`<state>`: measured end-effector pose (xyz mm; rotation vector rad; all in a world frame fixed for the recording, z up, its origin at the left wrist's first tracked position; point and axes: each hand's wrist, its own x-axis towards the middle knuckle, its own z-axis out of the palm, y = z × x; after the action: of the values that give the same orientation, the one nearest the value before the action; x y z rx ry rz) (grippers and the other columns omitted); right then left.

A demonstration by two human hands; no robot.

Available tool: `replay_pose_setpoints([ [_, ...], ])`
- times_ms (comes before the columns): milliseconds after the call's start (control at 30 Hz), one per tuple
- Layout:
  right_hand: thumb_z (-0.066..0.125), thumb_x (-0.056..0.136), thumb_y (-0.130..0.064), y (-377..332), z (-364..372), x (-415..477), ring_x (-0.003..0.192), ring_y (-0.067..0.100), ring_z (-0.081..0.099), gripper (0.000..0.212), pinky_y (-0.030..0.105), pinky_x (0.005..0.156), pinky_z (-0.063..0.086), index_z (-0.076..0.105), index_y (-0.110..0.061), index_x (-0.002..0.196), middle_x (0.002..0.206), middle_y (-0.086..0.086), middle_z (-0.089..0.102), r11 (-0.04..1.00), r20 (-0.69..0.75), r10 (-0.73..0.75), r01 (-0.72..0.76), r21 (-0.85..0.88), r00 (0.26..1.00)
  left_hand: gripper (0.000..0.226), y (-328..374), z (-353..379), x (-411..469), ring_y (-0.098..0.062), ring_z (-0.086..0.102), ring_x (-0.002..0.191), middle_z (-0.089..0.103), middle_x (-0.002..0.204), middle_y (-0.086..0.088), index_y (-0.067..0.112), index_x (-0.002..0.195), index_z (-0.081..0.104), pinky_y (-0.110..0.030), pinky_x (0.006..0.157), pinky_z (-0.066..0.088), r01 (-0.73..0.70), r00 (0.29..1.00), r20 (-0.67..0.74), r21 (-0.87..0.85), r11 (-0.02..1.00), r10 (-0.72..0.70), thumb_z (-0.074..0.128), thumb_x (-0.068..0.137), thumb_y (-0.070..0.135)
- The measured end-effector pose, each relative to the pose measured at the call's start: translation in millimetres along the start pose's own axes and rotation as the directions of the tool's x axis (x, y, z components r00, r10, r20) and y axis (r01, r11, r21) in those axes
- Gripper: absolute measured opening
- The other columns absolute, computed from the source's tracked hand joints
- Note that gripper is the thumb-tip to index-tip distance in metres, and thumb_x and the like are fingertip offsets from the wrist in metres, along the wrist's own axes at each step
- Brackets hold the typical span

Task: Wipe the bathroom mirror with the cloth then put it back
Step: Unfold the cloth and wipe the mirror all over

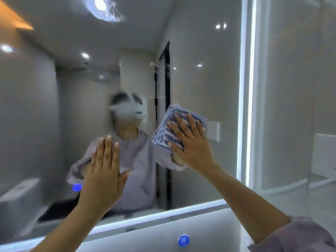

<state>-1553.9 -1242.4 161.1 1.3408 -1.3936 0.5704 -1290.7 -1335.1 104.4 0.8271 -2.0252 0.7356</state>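
Note:
The bathroom mirror fills most of the head view, with lit strips along its right and bottom edges. My right hand presses a folded blue-and-white knitted cloth flat against the glass, right of centre, fingers spread over it. My left hand lies flat on the mirror lower left of the cloth, fingers together and straight, holding nothing. The reflection shows a person in a lilac top with a white headset.
A lit blue touch button glows on the mirror beside my left hand. Below the mirror's bottom edge a round blue sticker sits on the grey wall. Grey tiled wall runs to the right of the mirror.

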Motion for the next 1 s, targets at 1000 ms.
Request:
replay_pose_setpoints([
  [1000, 0.027, 0.097, -0.047, -83.0, -18.4, 134.3, 0.147, 0.029, -0.002, 0.058, 0.047, 0.118, -0.004, 0.013, -0.028, 0.15, 0.16, 0.0, 0.012, 0.996, -0.086, -0.065, 0.07, 0.049, 0.994, 0.076, -5.4, 15.0, -0.9, -0.037, 0.011, 0.143, 0.01, 0.155, -0.025, -0.005, 0.145, 0.016, -0.045, 0.116, 0.011, -0.034, 0.994, -0.106, -0.019, 0.999, 0.031, 0.03, 0.091, 0.047],
])
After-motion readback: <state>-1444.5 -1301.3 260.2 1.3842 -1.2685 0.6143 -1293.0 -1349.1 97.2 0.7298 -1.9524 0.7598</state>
